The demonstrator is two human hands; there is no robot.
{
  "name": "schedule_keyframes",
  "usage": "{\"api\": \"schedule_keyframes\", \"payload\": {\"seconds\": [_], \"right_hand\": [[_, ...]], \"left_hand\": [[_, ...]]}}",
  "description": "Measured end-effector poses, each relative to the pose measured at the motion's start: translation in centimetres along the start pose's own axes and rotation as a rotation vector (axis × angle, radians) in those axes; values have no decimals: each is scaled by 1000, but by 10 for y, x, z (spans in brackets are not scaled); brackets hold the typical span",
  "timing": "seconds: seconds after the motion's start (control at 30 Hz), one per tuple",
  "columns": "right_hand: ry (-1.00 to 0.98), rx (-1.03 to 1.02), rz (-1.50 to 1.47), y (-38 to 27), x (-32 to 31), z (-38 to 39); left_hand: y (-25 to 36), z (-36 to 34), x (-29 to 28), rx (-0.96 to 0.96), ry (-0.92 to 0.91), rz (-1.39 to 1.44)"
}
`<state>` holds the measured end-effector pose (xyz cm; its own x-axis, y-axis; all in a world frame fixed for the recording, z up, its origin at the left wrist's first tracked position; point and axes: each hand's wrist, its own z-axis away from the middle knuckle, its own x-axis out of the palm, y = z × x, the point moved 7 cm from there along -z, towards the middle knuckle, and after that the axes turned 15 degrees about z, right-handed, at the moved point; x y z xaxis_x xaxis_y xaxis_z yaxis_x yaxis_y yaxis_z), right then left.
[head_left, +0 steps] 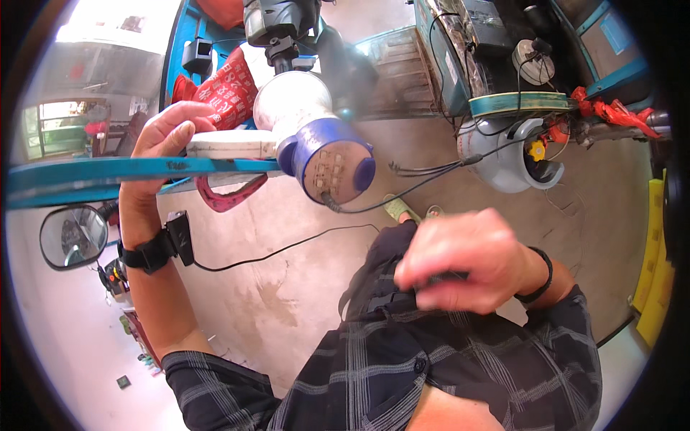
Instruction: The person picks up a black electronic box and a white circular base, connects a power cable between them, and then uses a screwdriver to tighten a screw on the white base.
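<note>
A white and blue megaphone (335, 161) hangs at the blue bar (79, 176), its keypad end toward me and a cable plugged in there. Its white, flat side piece (230, 144) lies along the bar. At the left end of that piece is my left hand (164, 133), thumb and forefinger apart; the bar crosses in front of the wrist. Behind those fingers lies a red bag (228, 90) with white print. My right hand (467, 262) is raised before my body, blurred, its fingers curled together. Something dark shows between them, too smeared to name.
A round mirror (74, 237) sits at left below the bar. To the right stand a grey gas cylinder (496, 159) with a yellow knob and a dark machine (489, 25). Black cables (287, 253) hang across the middle. A yellow panel (650, 258) stands far right.
</note>
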<state>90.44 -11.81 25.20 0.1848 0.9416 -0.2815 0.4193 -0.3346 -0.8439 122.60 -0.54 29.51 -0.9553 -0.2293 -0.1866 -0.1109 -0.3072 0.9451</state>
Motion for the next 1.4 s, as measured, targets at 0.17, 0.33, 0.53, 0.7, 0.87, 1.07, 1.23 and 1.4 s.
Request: {"api": "schedule_keyframes", "payload": {"seconds": [0.17,0.33,0.53,0.7,0.87,1.07,1.23,1.4], "right_hand": [[377,-22,708,-17,-11,-30],[343,26,977,-4,27,-43],[431,62,1127,-5,36,-46],[454,131,1192,-10,46,-50],[526,178,1217,-11,49,-49],[601,160,1183,-14,42,-45],[535,100,1275,-18,45,-52],[523,26,1294,-15,39,-50]], "left_hand": [[-1,-5,3,-32,-30,3],[-2,-13,12,-26,-67,-125],[2,-21,23,6,-273,-204],[-16,-33,15,-51,-329,-216],[-8,-34,21,-7,-353,-412],[14,-14,40,105,-366,-382],[-12,-36,12,-28,-379,-378],[-4,-30,17,-29,-173,-262]]}}
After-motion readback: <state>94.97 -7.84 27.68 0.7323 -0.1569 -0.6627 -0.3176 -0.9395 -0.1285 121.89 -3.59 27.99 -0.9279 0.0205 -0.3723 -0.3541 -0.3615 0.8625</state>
